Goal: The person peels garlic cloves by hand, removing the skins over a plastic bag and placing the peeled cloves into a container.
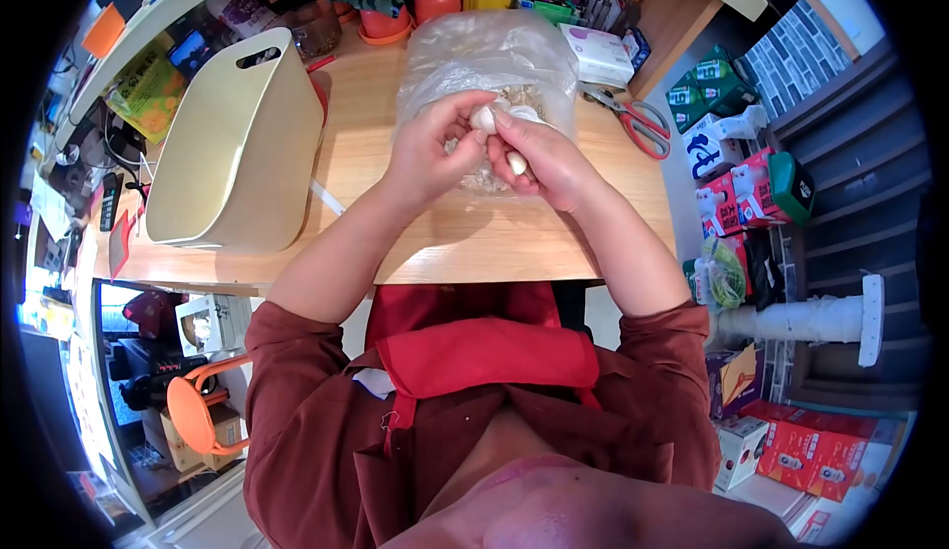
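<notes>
Over a clear plastic bag on the wooden table, both my hands meet around a whitish piece of garlic. My left hand pinches it between thumb and fingers. The thumb of my right hand presses against its right side. A peeled garlic clove shows in the curled lower fingers of my right hand. Pale loose skins lie in or on the bag behind the hands. My fingers partly hide the garlic.
A tall cream bin stands left of my arms. Red-handled scissors lie at the right edge of the table. Behind the bag are a white box, bottles and orange pots. A white strip lies near the bin.
</notes>
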Demonstrator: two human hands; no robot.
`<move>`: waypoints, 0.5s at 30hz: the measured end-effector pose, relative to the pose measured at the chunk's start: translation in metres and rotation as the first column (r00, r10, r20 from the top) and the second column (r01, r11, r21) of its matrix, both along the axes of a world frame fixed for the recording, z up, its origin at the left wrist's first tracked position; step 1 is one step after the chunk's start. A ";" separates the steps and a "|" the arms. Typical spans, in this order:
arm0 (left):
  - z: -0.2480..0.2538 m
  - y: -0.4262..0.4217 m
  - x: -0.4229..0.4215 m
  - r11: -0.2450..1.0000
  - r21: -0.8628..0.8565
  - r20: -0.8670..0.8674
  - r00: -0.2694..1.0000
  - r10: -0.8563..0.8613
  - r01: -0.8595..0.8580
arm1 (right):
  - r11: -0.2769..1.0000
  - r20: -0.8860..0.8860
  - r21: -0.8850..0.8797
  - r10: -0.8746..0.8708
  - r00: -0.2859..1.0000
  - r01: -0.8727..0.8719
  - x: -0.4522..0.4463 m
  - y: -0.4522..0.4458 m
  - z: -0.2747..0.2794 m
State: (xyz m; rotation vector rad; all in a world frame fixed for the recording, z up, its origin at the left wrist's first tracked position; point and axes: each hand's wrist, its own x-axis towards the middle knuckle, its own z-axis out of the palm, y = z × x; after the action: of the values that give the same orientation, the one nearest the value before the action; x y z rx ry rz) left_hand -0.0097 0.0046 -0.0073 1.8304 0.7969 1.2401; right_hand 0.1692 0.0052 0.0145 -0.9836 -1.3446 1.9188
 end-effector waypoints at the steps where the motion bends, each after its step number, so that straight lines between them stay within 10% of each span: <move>1: 0.002 -0.001 0.001 0.999 -0.035 0.047 0.999 -0.009 0.010 | 0.993 0.036 0.109 -0.047 0.998 0.043 0.000 0.000 -0.001; 5: 0.004 -0.001 0.000 0.997 -0.075 0.085 0.996 -0.005 0.012 | 0.716 0.157 0.686 -0.319 0.935 0.129 -0.004 0.007 -0.019; 15: 0.004 0.001 -0.003 0.999 -0.053 0.057 0.998 0.013 -0.010 | 0.684 0.164 0.718 -0.346 0.924 0.128 -0.003 0.006 -0.018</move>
State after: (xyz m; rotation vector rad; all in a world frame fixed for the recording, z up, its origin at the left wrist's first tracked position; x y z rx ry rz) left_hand -0.0123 0.0052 -0.0032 1.7431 0.8027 1.2616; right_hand 0.1659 0.0115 -0.0039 -0.9847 -1.8061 0.9280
